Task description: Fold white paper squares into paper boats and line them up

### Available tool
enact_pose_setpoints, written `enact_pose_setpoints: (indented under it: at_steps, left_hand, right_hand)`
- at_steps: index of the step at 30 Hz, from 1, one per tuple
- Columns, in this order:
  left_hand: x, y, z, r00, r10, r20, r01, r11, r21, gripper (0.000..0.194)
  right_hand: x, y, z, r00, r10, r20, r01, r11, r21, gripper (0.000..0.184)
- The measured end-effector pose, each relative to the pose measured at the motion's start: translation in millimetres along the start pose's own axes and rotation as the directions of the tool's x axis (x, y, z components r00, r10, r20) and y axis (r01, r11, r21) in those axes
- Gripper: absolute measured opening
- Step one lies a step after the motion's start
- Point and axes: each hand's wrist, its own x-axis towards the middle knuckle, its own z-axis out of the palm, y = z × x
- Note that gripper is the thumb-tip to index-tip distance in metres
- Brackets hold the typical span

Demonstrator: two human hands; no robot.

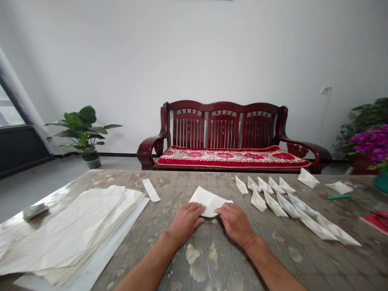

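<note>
A piece of folded white paper [209, 199] lies on the table straight in front of me, its upper corner pointing away. My left hand [186, 218] grips its left side, fingers bent over the near edge and thumb tucked close. At the paper's right edge, my right hand [236, 220] pinches the sheet, its fingers curled. Several folded paper boats [275, 203] stand in rows to the right of my right hand. A narrow paper strip [150, 190] lies beyond my left hand, and a large stack of white paper sheets [79, 226] spreads across the left side.
The patterned tablecloth [209, 258] covers the table. A small grey block-like item [35, 211] sits at far left. On the right are a green pen [338, 197], a red booklet [377, 221] and purple flowers [371, 145]. A wooden bench [224, 121] stands beyond the table.
</note>
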Motion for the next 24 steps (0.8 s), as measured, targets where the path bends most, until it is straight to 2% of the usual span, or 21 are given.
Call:
enact_pose_setpoints:
  at_steps: [4,8,12,17,24]
  left_hand:
    - [0.4,0.0,-0.2,0.999,-0.038,-0.01,0.038,0.999,-0.012,0.024]
    - [0.6,-2.7,0.4,0.996,-0.071,-0.046,0.066,0.994,-0.088,0.027]
    - [0.9,-4.3,-0.9,0.994,-0.095,-0.052,0.088,0.988,-0.13,0.026]
    - [1.0,-5.0,1.2,0.994,-0.1,-0.041,0.095,0.99,-0.103,0.025]
    - [-1.4,-5.9,10.5,0.997,0.022,-0.068,-0.025,0.999,-0.046,0.025]
  right_hand:
    - [1.0,-2.6,-4.3,1.0,-0.021,0.017,0.02,0.998,0.057,0.024]
    - [1.5,-3.8,-8.2,0.994,-0.045,0.099,0.033,0.992,0.119,0.052]
    - [0.1,2.1,-6.7,0.994,-0.039,0.105,0.02,0.985,0.169,0.063]
    - [-1.1,10.2,-5.9,0.998,0.028,0.057,-0.037,0.988,0.151,0.059]
    - [-3.6,9.1,-5.5,0.993,-0.113,0.045,0.103,0.977,0.188,0.046]
